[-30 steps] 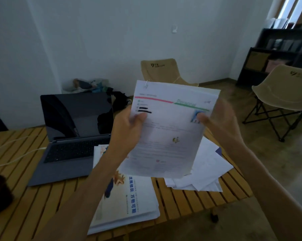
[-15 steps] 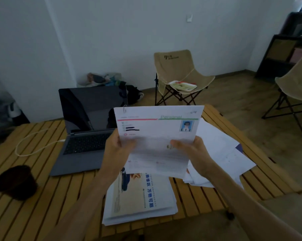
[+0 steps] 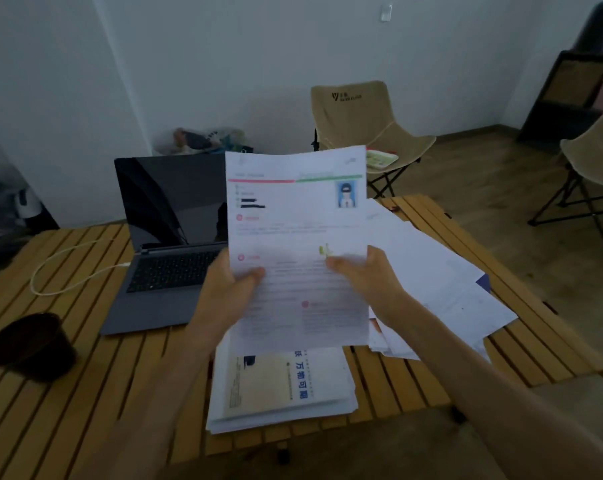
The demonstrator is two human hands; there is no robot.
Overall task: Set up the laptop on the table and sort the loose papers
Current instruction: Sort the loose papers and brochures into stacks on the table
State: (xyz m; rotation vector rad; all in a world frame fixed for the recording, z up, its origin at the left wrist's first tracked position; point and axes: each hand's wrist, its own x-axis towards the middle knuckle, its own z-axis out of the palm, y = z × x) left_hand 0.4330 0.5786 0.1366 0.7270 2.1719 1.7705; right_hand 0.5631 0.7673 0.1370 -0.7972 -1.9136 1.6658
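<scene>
Both grips, left hand (image 3: 228,292) and right hand (image 3: 366,277), pinch the white paper-clipped printed sheet (image 3: 296,216) upright, long axis vertical, with the neat paper stack (image 3: 279,386) directly below on the slatted wooden counter (image 3: 85,393) and loose white sheets (image 3: 442,282) beyond the right grip.

— What sort of place is this?
— A plain room used as a makeshift office: bare white walls, wood floor.
— What shows it?
— A slatted wooden folding counter (image 3: 414,382) carries an open laptop (image 3: 168,237) and printed papers (image 3: 282,386). Beige folding camp chairs (image 3: 359,123) serve as seating, a dark shelf unit (image 3: 577,95) fills the corner, and a bag of clutter (image 3: 203,140) sits against the wall.
</scene>
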